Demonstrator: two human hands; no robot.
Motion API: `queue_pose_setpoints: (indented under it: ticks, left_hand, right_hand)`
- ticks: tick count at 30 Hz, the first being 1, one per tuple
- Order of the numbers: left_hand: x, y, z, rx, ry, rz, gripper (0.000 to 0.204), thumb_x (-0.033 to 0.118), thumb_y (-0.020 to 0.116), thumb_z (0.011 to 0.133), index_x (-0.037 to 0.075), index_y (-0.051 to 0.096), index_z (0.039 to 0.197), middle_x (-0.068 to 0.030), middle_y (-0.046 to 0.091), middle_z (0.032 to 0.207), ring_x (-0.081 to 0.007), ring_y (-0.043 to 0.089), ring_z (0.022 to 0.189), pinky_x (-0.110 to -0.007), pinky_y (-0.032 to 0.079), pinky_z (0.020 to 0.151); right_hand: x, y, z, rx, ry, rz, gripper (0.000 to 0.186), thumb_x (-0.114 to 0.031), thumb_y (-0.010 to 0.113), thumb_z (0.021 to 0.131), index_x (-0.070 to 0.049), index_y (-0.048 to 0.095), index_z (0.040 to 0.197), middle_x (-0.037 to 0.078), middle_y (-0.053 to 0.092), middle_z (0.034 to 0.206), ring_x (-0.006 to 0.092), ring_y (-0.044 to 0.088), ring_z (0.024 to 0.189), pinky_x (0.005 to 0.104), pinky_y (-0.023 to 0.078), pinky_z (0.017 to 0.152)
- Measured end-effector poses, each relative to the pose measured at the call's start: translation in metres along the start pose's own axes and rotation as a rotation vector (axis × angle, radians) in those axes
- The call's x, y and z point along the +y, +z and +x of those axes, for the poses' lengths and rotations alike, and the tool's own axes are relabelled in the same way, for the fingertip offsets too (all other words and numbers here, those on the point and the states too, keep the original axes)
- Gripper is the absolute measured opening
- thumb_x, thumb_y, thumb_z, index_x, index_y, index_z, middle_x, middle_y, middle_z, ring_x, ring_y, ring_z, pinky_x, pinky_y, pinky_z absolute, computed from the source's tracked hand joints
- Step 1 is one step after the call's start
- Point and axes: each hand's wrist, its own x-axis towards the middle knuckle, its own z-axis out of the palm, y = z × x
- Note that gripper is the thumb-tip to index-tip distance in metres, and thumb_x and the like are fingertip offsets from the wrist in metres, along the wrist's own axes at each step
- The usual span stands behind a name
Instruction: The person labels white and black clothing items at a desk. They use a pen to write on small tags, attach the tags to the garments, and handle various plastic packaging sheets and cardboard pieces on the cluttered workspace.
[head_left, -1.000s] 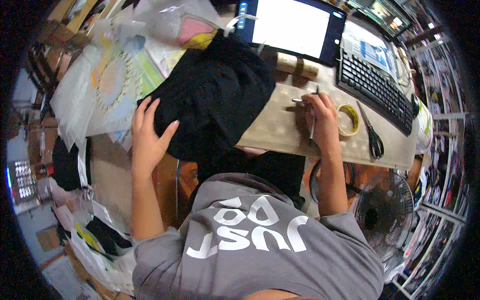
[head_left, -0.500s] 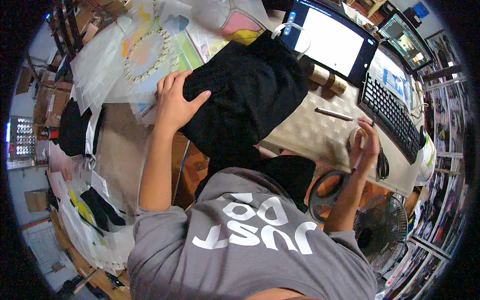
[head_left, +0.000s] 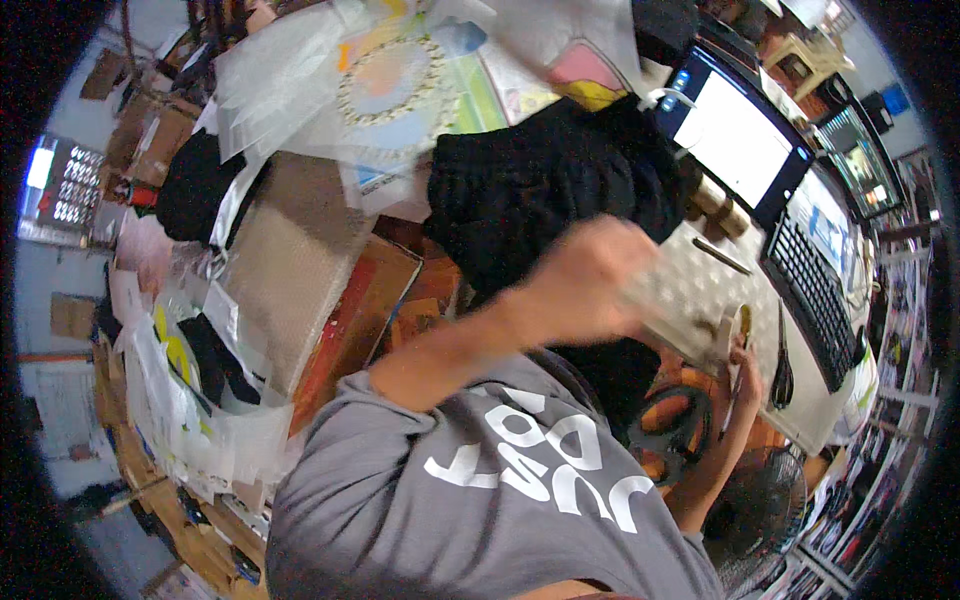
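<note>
My left hand (head_left: pixel 600 278) is smeared by motion above the near right side of a black garment (head_left: pixel 540 165); how its fingers lie cannot be told. The garment has a gathered band and lies bunched on the table, hanging over its near edge. At the table's right front edge, the fingers of my right hand (head_left: pixel 743 378) are closed at the near side of a roll of tape (head_left: pixel 734 335). A thin pale stick-like thing shows along this hand; its kind is unclear. Black-handled scissors (head_left: pixel 783 375) lie just right of it.
A pen (head_left: pixel 721 255) and a brown cardboard tube (head_left: pixel 718 208) lie before a lit tablet screen (head_left: pixel 742 125). Right of them is a black keyboard (head_left: pixel 808 285). Plastic sheets with a beaded necklace (head_left: pixel 392 80) cover the far left. A fan (head_left: pixel 760 510) stands below right.
My left hand has left the black garment's left side and swung right, toward me. My right hand has shifted slightly down to the tape roll's near side. The whole view has turned.
</note>
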Motion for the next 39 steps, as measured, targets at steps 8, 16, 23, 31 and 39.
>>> queue_pose_setpoints:
  ticks: [8,16,23,31,39]
  left_hand:
    - [0.042,0.045,-0.015,-0.136,-0.021,-0.077,0.033,0.034,0.058,0.086,0.002,0.053,0.094,-0.0116,0.055,0.084,-0.0322,0.057,0.082,-0.042,0.045,0.073]
    - [0.044,0.057,-0.022,-0.064,0.063,0.013,0.013,0.017,0.052,0.087,0.004,0.055,0.089,-0.0112,0.056,0.086,-0.0287,0.058,0.080,-0.040,0.043,0.071]
    - [0.055,0.060,-0.015,-0.036,0.034,-0.036,0.010,0.009,0.053,0.087,0.001,0.054,0.092,-0.0144,0.056,0.094,-0.0326,0.058,0.083,-0.041,0.046,0.069]
    - [0.060,0.033,-0.006,-0.304,-0.521,-0.438,0.014,0.011,0.049,0.095,-0.002,0.052,0.099,-0.0171,0.059,0.098,-0.0236,0.062,0.088,-0.033,0.049,0.073]
    - [0.038,0.037,0.003,-0.151,-0.231,-0.125,0.012,0.008,0.057,0.088,0.001,0.049,0.093,-0.0151,0.060,0.099,-0.0256,0.058,0.079,-0.035,0.048,0.074]
  right_hand:
    - [-0.100,0.027,-0.022,-0.193,-0.347,-0.243,0.017,0.007,0.059,0.076,0.001,0.059,0.092,0.014,0.058,0.078,0.0275,0.062,0.081,0.0492,0.035,0.105]
    - [-0.095,0.019,-0.028,-0.183,-0.270,-0.187,0.015,-0.001,0.060,0.079,0.001,0.060,0.095,0.011,0.060,0.080,0.0215,0.060,0.077,0.0380,0.045,0.087]
    - [-0.082,-0.003,-0.014,-0.145,-0.179,-0.011,0.015,-0.007,0.058,0.083,-0.002,0.063,0.096,0.009,0.064,0.089,0.0197,0.060,0.081,0.0351,0.044,0.085]
    - [0.056,-0.136,0.014,0.299,0.113,-0.787,0.014,0.000,0.059,0.082,-0.005,0.057,0.094,0.011,0.061,0.090,0.0244,0.060,0.084,0.0321,0.046,0.076]
    - [0.028,-0.123,-0.001,0.183,0.144,-0.756,0.032,0.006,0.066,0.069,-0.003,0.052,0.096,0.017,0.055,0.095,0.0372,0.055,0.089,0.0409,0.043,0.077]
